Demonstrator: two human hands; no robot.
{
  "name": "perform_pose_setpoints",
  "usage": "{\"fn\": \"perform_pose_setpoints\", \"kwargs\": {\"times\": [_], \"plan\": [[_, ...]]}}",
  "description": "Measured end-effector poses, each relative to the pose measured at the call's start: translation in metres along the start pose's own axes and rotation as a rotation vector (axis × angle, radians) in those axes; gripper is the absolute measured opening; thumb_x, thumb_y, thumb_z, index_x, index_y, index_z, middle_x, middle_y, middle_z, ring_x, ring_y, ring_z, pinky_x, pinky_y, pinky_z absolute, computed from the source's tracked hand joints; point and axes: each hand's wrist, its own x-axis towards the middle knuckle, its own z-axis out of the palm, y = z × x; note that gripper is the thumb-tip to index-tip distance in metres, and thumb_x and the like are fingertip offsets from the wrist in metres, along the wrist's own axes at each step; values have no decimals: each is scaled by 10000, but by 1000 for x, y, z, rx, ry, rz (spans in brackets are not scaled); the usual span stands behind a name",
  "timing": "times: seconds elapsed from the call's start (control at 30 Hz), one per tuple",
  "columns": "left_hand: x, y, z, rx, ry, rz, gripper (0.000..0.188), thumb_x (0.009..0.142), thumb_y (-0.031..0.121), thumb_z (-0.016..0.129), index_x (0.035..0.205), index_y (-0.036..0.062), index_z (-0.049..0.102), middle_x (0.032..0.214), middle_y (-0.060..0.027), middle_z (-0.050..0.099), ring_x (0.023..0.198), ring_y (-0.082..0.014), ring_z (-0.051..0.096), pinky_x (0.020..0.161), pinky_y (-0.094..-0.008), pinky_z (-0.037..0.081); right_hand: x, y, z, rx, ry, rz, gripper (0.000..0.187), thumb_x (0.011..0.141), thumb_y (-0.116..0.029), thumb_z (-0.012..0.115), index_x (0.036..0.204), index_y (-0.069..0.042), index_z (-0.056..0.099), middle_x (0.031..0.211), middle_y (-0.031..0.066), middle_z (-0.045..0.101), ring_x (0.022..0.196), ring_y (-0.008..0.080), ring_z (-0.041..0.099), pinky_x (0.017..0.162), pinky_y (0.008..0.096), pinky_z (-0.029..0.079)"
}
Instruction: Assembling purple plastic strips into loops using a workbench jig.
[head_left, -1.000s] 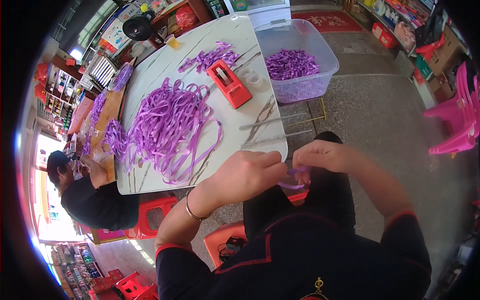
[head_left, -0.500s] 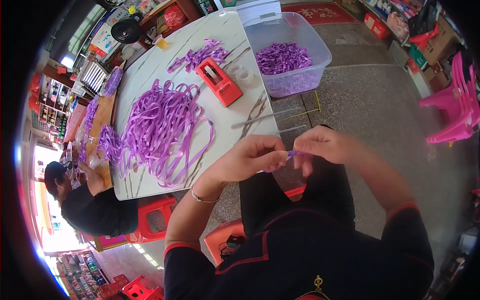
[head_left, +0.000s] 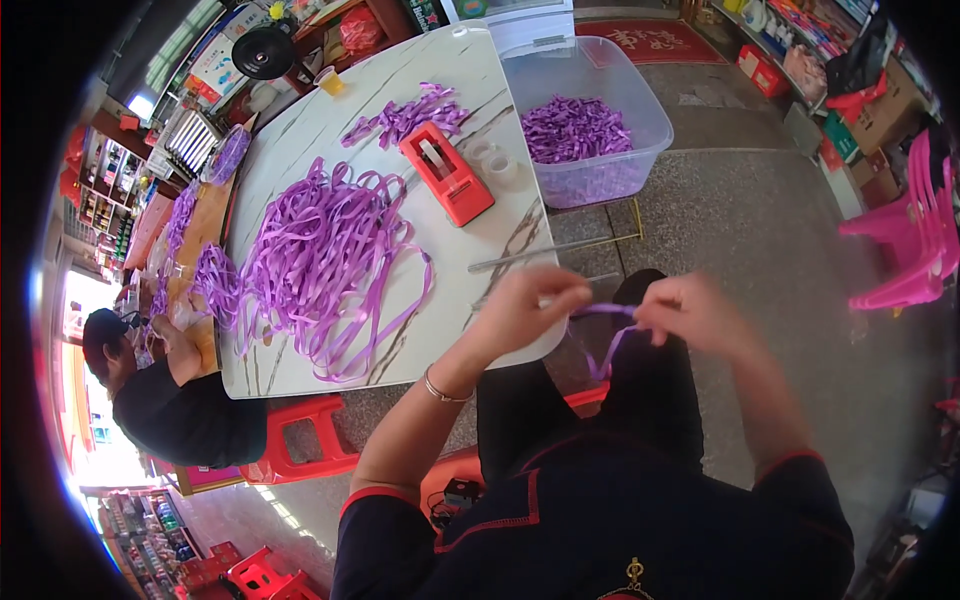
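Observation:
Over my lap, a short purple ribbon (head_left: 602, 364) hangs in a loose loop between my two hands. My right hand (head_left: 692, 314) pinches one side of it between thumb and fingers. My left hand (head_left: 528, 312), blurred by motion, is closed at the table's near corner, the ribbon's upper strand reaching its fingertips. On the marbled white table (head_left: 470, 345) to the left lies a big tangled heap of purple ribbons (head_left: 325, 250). Beyond it are a smaller ribbon pile (head_left: 415, 112), a red tape dispenser (head_left: 447, 175) and clear tape rolls (head_left: 499, 166).
A clear plastic bin (head_left: 600, 180) of purple ribbon pieces stands past the table's right edge. Metal rods (head_left: 520, 256) stick out near my hands. A co-worker (head_left: 180, 400) sits at the left by a wooden table. Pink chairs (head_left: 905, 230) stand far right.
My hands have moved apart from close together, the right one going rightward. The ribbon between them now shows as an open loop. The view has shifted slightly.

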Motion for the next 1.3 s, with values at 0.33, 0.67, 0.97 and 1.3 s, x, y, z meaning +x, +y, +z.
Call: {"fn": "perform_pose_setpoints", "kwargs": {"times": [0.33,0.67,0.97,1.3], "plan": [[46,-47,-37,252,574,225,153,855,110,578,907,-33,596,756,-8,594,713,-52,526,624,-213,427,55,88,21,141,567,-20,139,853,-121,549,849,-8,631,695,30,615,660,89,577,609,223,441],[65,-41,-33,668,591,341,110,751,146,665,828,71,686,776,-58,572,705,-196,536,626,-289,422,71,108,64,350,496,27,122,856,-87,554,862,-1,640,773,15,620,718,66,550,657,212,426],[70,-36,-31,900,544,161,198,720,336,676,782,150,708,819,-50,573,868,-253,522,764,-383,384,73,115,78,393,553,-8,162,854,-138,579,893,3,651,704,27,622,659,72,571,608,207,435],[75,-38,-35,931,478,26,240,676,407,683,775,192,721,895,-29,596,947,-271,504,822,-409,356,-9,91,102,353,421,89,171,846,-139,575,866,11,656,728,50,660,663,59,590,567,185,412]]}}
